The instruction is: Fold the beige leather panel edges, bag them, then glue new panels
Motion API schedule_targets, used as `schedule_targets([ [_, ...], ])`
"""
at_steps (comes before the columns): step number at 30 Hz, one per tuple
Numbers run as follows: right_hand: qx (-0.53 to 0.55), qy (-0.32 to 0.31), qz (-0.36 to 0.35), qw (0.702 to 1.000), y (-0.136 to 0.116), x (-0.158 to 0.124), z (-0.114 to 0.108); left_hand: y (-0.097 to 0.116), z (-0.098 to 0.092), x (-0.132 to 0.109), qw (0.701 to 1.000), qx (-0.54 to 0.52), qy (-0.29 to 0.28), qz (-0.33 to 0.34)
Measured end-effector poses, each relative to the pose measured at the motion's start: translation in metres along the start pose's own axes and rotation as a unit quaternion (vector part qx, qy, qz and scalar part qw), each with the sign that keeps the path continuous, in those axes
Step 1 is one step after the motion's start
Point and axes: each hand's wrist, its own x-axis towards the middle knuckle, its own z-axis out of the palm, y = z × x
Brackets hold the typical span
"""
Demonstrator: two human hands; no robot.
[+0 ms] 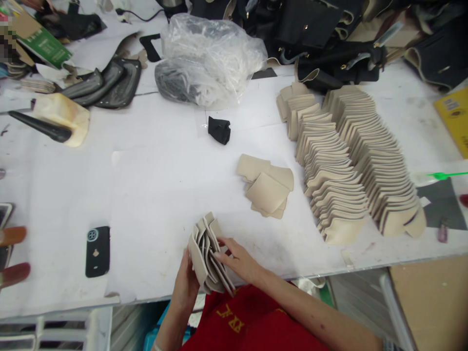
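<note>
While the left hand [187, 278] grips the pieces [198, 261] from their left at the table's [153, 190] near edge, the right hand [237, 258] touches their right edges, its pinch unclear. Thin, they are probably light and flexible; opposite edges offer the surest hold.

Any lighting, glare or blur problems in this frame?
Head view: bright, fairly even light on the white table, with soft shadows; head view: shiny highlights on the clear plastic bag; head view: a pixelated patch at the upper left edge, and the dark material at upper right looks soft; head view: left hand, right hand and held beige pieces remain readable.
</note>
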Motion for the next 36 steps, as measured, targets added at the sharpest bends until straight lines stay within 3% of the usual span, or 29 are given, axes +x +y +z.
schedule_targets([
  [14, 0.033, 0.003, 0.015, 0.999, 0.006, 0.015, 0.006, 0.010, 0.005, 0.006, 0.987, -0.144, -0.025, -0.071],
  [24, 0.023, 0.011, -0.032, 0.999, 0.003, 0.016, -0.002, -0.002, -0.001, 0.021, 0.975, -0.178, -0.082, -0.102],
  [30, 0.022, 0.047, -0.039, 0.998, 0.002, -0.002, -0.014, -0.008, 0.013, 0.024, 0.976, -0.154, -0.094, -0.118],
  [36, 0.054, 0.124, -0.056, 0.989, 0.004, -0.038, -0.033, -0.006, 0.050, 0.013, 0.977, -0.105, -0.125, -0.135],
])
